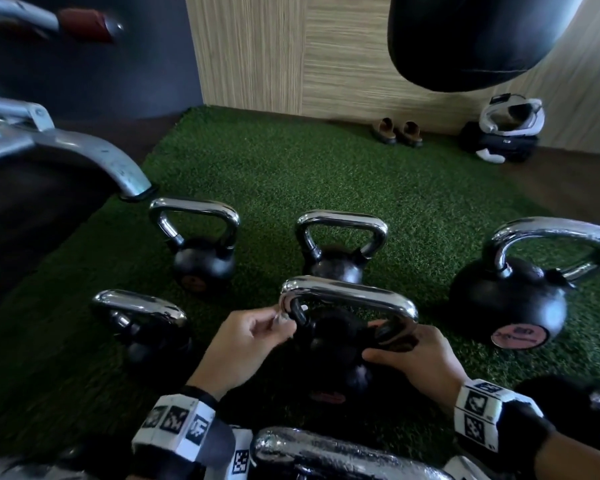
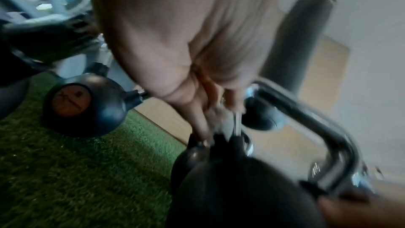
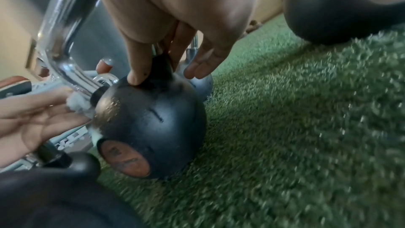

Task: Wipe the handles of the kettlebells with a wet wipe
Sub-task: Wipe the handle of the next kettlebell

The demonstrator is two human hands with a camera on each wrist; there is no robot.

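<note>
Head view: we see several kettlebells standing on green turf, handles up, set apart from each other so each handle can be reached. The one we work on, the middle kettlebell [image 1: 329,341], sits nearest, between both hands. Left hand [image 1: 246,344] pinches a small wet wipe [image 1: 280,318] against the left leg of the chrome handle [image 1: 347,296], fingers curled around the wad. Right hand [image 1: 413,355] is at the right leg of the handle where it meets the ball, probably to steady it against the rubbing. Other kettlebells: back left [image 1: 201,258], back middle [image 1: 338,251], large one on the right [image 1: 513,296], front left [image 1: 142,327].

Left wrist view: blurry. Left fingertips [image 2: 203,127] are bunched together at the base of the handle [image 2: 306,120], something pale pinched between them, likely the wipe; detail is too smeared to tell more.

Right wrist view: right fingers [image 3: 140,61] are curled around the black neck of the handle, tips touching the ball [image 3: 153,122], so a holding grip, not spread. The white wipe [image 3: 79,103] is pressed on the opposite chrome leg by the left hand, just above the ball. Turf [image 3: 295,127] under it all.
</note>
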